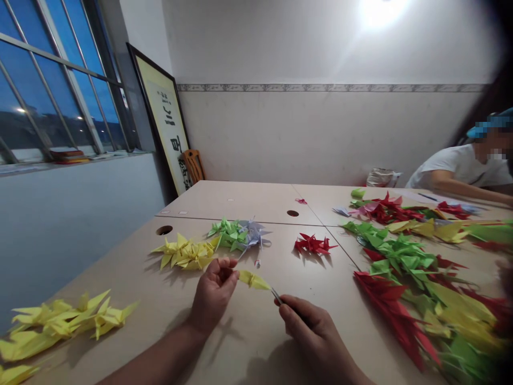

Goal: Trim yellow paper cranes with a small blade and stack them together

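Paper, yellow and folded, is between the 2 hands, over the table. The left hand pinches 1 end, fingertips closed; the right hand grips tweezers meeting the other. Shaping that end seems in hand; next probably calls for steady left fingers and a light squeeze.

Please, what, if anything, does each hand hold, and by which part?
The left hand pinches a small yellow folded-paper piece by its left end; the right hand grips a slim silver metal tool behind its exposed tip.
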The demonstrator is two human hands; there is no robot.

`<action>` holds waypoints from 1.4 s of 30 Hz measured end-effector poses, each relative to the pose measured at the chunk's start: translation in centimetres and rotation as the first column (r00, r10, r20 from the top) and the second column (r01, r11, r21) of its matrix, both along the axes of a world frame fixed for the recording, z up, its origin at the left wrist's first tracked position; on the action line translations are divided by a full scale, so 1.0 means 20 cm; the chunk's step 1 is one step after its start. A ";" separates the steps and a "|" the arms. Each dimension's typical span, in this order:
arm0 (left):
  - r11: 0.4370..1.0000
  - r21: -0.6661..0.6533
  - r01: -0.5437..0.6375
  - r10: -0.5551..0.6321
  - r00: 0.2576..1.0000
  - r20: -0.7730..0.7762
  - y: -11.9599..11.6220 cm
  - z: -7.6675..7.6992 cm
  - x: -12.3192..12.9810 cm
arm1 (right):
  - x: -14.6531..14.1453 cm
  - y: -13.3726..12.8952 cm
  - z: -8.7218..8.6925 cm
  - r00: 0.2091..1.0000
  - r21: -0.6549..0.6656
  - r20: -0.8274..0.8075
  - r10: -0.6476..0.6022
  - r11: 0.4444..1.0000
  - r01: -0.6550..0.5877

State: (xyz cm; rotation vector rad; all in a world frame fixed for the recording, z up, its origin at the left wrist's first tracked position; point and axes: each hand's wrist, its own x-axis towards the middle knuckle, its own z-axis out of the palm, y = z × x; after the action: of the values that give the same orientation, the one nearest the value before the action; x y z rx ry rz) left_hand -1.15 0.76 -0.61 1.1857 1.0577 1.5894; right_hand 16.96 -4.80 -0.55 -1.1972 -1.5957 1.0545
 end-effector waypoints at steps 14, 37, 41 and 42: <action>0.959 0.232 0.160 -0.083 0.947 -0.311 -0.13 0.06 0.03 | -0.02 -0.02 0.02 0.994 0.031 0.105 0.011 0.999 -0.015; 0.846 0.419 -0.330 0.491 0.791 -0.366 0.12 0.24 -0.30 | -0.01 -0.01 -0.01 0.970 0.058 0.242 0.027 0.997 -0.043; 0.787 0.421 -0.451 0.611 0.665 -0.429 0.22 0.22 -0.47 | -0.01 0.01 -0.02 0.973 0.099 0.230 0.010 0.994 -0.033; 0.788 0.398 -0.469 0.612 0.665 -0.428 0.24 0.21 -0.49 | -0.01 0.01 -0.02 0.973 0.110 0.232 0.002 0.994 -0.029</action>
State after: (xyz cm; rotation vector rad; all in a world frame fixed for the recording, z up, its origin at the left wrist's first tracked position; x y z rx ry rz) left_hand -11.00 5.55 3.61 1.6625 1.7518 1.9439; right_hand 16.68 -4.62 -1.01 -1.2685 -1.8209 0.8458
